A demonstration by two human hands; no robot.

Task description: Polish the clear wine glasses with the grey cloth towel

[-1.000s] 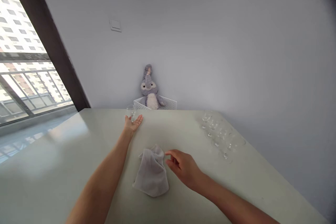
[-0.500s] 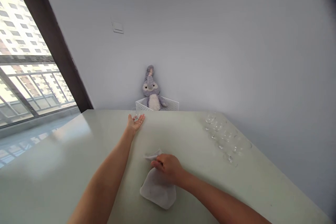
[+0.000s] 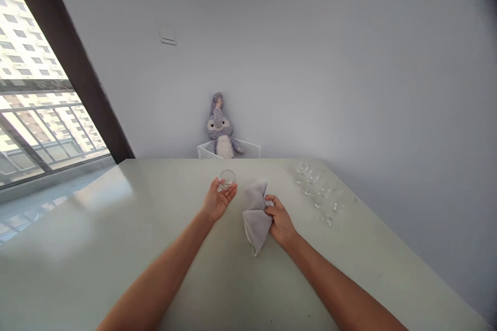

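My left hand (image 3: 219,200) holds a small clear glass (image 3: 228,178) above the middle of the table, its round rim facing up. The thumb and fingers are at the lower part of the glass. In my right hand (image 3: 280,218) a light grey cloth (image 3: 258,220) is pinched at its middle, so it hangs in two folded lobes, with a small loop at its bottom tip. Cloth and glass are apart, the cloth to the right of the glass.
Several clear stemmed glasses (image 3: 311,178) stand grouped on the right of the pale table (image 3: 97,248). Behind the far edge, a grey plush toy (image 3: 222,129) sits in a white perforated basket (image 3: 251,150) against the wall. A window (image 3: 34,88) is at the left.
My left hand has come back from the far edge toward the middle with the glass. The right hand has lifted the cloth and moved it forward and right.
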